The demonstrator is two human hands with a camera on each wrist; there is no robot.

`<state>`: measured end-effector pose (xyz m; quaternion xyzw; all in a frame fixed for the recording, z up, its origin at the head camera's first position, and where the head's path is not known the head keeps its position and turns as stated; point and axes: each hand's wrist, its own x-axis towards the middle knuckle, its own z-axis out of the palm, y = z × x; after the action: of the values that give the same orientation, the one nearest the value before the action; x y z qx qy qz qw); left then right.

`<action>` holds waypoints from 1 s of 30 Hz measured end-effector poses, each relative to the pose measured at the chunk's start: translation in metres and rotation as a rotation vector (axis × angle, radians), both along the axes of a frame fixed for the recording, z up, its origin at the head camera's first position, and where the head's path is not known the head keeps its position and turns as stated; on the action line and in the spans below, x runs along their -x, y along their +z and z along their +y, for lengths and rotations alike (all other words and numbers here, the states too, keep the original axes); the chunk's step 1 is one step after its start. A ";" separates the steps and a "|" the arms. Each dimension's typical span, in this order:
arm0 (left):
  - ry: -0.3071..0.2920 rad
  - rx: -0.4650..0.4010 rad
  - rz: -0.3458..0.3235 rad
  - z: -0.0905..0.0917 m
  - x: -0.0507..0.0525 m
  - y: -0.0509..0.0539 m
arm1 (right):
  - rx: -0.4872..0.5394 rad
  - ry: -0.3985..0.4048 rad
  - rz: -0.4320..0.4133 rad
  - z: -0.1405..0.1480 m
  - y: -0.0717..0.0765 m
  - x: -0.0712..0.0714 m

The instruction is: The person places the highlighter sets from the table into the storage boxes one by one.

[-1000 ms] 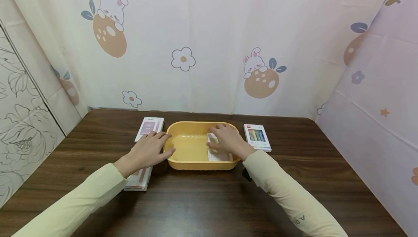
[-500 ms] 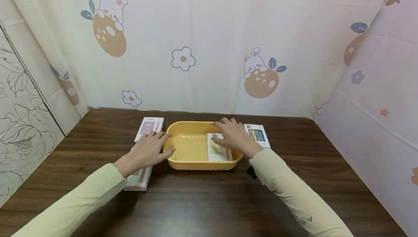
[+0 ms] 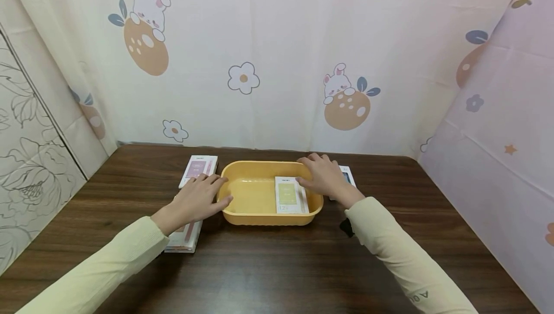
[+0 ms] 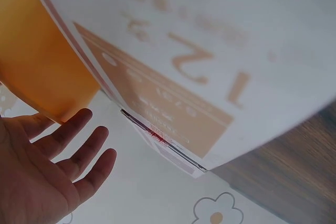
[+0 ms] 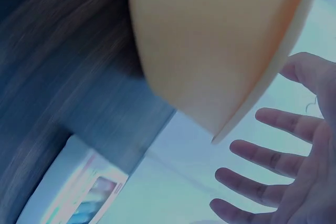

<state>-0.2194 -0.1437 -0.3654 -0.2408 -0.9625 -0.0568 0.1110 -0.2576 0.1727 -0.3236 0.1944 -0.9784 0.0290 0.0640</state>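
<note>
On the table the yellow tray runs lengthwise left to right; the left hand, fingers loosely spread and gripping nothing, sits at its left end, perhaps to steady it; the right hand, fingers likewise free, spreads over its right end; the green-labelled box lies flat in the tray's right half, long axis near-to-far, its 12 at the near end, probably leaving room alongside.

Tray: yellow. Box inside: white, yellow-green panel. Far-left box: white, mauve panel. Table: dark brown wood grain. Hanging cloth facing me: off-white, rabbit, fruit and flower print. Sleeves: pale yellow.
</note>
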 end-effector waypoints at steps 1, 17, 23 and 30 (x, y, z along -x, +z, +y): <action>-0.001 0.001 0.000 0.000 0.000 0.000 | 0.004 -0.007 -0.002 0.003 0.000 0.000; 0.000 -0.010 0.015 0.000 -0.001 -0.001 | 0.044 -0.085 0.006 0.048 -0.003 0.009; 0.004 -0.008 0.001 0.000 0.000 -0.001 | 0.066 -0.122 -0.023 0.061 -0.009 0.011; 0.005 -0.004 0.002 0.000 0.000 -0.001 | 0.063 -0.136 -0.026 0.072 -0.019 0.014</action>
<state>-0.2195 -0.1438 -0.3664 -0.2385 -0.9628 -0.0580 0.1126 -0.2713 0.2443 -0.3425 0.1247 -0.9887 0.0580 0.0592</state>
